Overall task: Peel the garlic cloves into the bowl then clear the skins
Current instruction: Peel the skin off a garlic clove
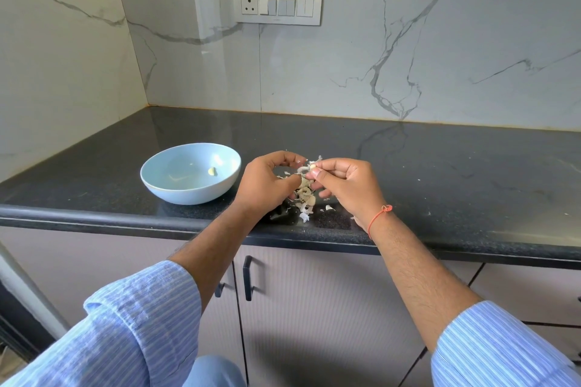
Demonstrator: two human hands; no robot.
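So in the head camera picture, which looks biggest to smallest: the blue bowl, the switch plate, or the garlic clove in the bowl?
1. blue bowl
2. switch plate, though it is farther away
3. garlic clove

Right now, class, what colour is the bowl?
Pale blue bowl, clearest in the head view.

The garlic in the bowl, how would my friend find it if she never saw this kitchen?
Look at the dark counter under the marble wall, and find the pale blue bowl left of the two hands. Inside it, toward the right side, lies one small peeled clove. It is smooth and yellowish, unlike the dry white skins heaped outside the bowl.
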